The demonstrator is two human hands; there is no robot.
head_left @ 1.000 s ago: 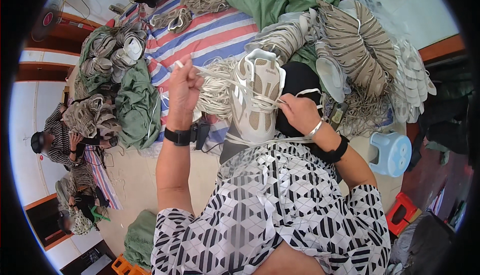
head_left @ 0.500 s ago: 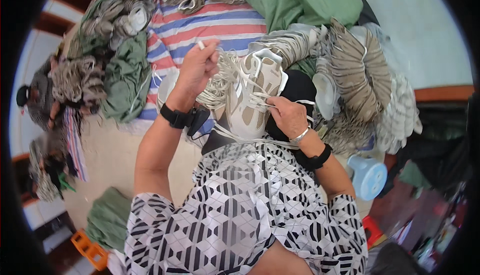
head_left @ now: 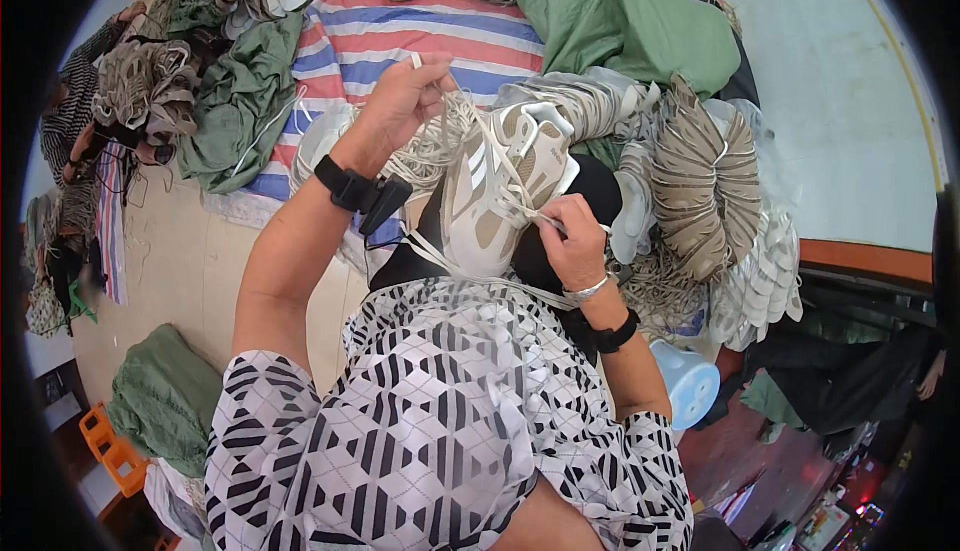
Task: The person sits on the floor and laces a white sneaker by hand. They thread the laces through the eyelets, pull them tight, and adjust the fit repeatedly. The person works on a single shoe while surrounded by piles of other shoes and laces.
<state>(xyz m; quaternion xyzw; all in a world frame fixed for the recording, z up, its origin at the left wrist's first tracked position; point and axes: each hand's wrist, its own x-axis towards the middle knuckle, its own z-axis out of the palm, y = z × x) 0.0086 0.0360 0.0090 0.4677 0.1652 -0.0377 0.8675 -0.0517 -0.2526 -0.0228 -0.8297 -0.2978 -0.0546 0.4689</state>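
While the beige-and-white shoe [head_left: 478, 191] rests on the person's lap, toe toward the body and collar pointing away, its lacing looks partway along. A pale lace [head_left: 497, 151] already crosses the middle of the front, where a few strands gather just beside the right hand [head_left: 575, 241]. From there a long slack length runs up over the shoe to the left hand [head_left: 405, 101], so, as a judgement, a good deal of lace remains to be drawn through, and the part nearest the collar seems not yet laced; the eyelets are too small to count

On the left hand, raised beyond the shoe's left side, the fingers are curled in with the thumb against them, clamped on the lace, and a short pale end sticks up above the knuckles. On the right hand, low at the shoe's right edge, thumb and forefinger are brought together on the lace close to where it meets the upper, the other fingers folded toward the palm; whether the pinch takes one strand or two, I cannot tell

Pale cords [head_left: 430, 251] also stretch across the lap just below the toe. Just left of the shoe lies a loose heap of laces [head_left: 425, 158], and to the right, near the knee, stands a curved stack of beige uppers [head_left: 705, 191]
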